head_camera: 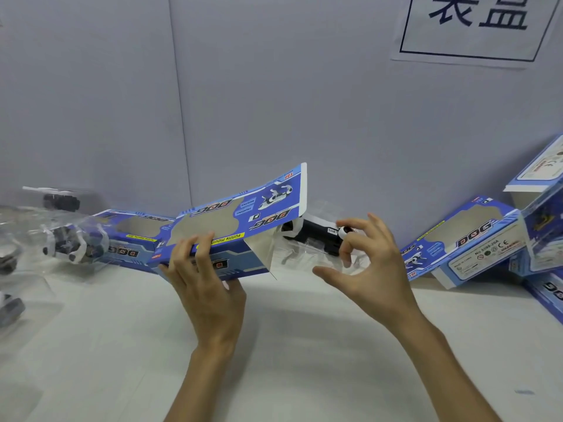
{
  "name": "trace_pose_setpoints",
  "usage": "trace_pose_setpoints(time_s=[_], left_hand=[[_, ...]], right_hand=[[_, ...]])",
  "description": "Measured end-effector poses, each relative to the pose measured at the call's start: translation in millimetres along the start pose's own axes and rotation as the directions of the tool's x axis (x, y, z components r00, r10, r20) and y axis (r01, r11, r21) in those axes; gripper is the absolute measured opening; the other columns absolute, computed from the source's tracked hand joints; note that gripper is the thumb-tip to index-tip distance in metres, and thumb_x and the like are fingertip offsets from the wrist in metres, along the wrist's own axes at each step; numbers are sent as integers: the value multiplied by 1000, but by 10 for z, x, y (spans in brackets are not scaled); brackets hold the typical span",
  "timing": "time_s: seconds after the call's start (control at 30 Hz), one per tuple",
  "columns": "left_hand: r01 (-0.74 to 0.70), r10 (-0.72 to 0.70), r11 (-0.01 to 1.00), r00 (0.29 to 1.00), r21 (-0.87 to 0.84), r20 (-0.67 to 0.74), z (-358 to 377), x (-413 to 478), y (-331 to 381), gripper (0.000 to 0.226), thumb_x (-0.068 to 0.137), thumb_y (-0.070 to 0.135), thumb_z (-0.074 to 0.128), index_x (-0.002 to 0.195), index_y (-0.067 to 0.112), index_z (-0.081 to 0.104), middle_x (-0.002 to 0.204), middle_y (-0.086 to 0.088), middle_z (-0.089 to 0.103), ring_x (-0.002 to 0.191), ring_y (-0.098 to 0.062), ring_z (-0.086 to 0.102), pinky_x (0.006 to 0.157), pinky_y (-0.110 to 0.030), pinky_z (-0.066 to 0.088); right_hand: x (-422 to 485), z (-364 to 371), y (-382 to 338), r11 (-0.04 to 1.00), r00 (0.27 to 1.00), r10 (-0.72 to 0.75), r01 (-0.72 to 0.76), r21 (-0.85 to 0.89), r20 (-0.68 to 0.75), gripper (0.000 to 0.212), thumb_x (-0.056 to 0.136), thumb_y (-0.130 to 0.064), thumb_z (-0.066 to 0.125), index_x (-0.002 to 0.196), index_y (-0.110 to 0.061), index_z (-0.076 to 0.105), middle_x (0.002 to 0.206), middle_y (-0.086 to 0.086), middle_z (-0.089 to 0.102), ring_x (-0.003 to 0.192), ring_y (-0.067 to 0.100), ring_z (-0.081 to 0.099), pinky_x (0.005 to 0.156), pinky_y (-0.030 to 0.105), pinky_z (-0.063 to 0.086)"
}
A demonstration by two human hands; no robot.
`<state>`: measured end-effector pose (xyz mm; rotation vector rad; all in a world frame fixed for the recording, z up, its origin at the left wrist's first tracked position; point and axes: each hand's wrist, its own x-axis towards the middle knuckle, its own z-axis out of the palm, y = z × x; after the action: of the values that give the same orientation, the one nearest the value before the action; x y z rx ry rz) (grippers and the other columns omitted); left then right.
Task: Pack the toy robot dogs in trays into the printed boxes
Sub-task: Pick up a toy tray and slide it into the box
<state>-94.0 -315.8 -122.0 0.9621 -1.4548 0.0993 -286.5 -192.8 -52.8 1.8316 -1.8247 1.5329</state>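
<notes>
My left hand (203, 284) grips a blue printed box (231, 226) by its near left end and holds it above the table, tilted up to the right, with its right end flaps open. A black and white toy robot dog (313, 231) in a clear plastic tray (300, 257) sticks out of that open end. At the tray's outer end is my right hand (370, 263), fingers curled round it and fingertips on the toy.
A second blue box (131, 239) lies behind on the left. More toy dogs in clear trays (70, 242) sit at the far left. Several printed boxes (469, 245) are stacked at the right against the grey wall. The white tabletop (289, 345) lies below.
</notes>
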Motion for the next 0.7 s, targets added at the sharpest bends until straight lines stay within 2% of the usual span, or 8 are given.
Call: trace_pose_setpoints(time_s=[0.1,0.27,0.33,0.4,0.5,0.6,0.63,0.7], left_hand=[[-25,26,1000,999,8,-23,-23,32,5,89,56,-15,75,133,14,41,132,-24,46,131,-45,42,109,-65,27],[-13,13,998,1000,63,6,-22,-22,-37,88,54,-15,73,132,11,44,132,-24,46,130,-46,43,112,-64,24],[32,-34,995,999,93,20,-32,-56,-94,86,53,-18,69,132,7,46,132,-25,46,127,-46,43,109,-64,28],[107,-109,991,994,85,19,-45,-73,-163,84,54,-20,66,133,4,48,133,-25,44,123,-46,42,105,-60,36],[147,-148,988,989,50,16,-40,-75,-233,84,55,-19,68,134,2,47,134,-25,43,121,-43,40,105,-47,36],[118,-120,992,992,47,40,0,-96,-246,86,55,-16,71,134,5,44,134,-24,43,122,-40,39,107,-44,34],[114,-116,993,992,41,52,12,-112,-246,87,54,-16,71,134,5,44,134,-23,42,123,-39,39,107,-48,36],[113,-116,993,991,39,72,29,-147,-253,88,55,-14,71,135,6,44,135,-21,41,124,-40,40,107,-52,37]], right_hand=[[14,-28,2,1000,1000,6,-6,5,13,48,60,-33,90,62,-31,42,124,-24,56,143,12,29,106,26,25],[15,-55,104,999,998,38,-37,-14,54,45,60,-32,91,63,-29,46,123,-21,58,134,1,31,107,19,23],[18,-105,205,995,986,104,-101,-28,130,43,60,-27,93,59,-27,49,120,-21,59,131,5,39,104,22,29],[0,-168,325,978,941,206,-199,-54,269,39,61,-23,93,54,-24,55,118,-23,60,129,8,46,106,28,32],[-100,-223,468,942,791,331,-304,-139,514,35,62,-20,92,52,-31,61,132,-24,57,144,7,28,109,26,22],[-173,-272,525,926,607,371,-293,-237,703,30,72,-16,84,71,-44,72,155,-26,32,153,6,-4,120,34,9],[-161,-293,543,922,584,386,-262,-284,715,39,76,-9,78,79,-47,72,160,-24,23,153,8,-10,123,40,1],[-116,-324,554,904,639,412,-197,-379,650,66,78,10,57,93,-53,68,164,-18,13,153,11,-15,122,43,-12]])
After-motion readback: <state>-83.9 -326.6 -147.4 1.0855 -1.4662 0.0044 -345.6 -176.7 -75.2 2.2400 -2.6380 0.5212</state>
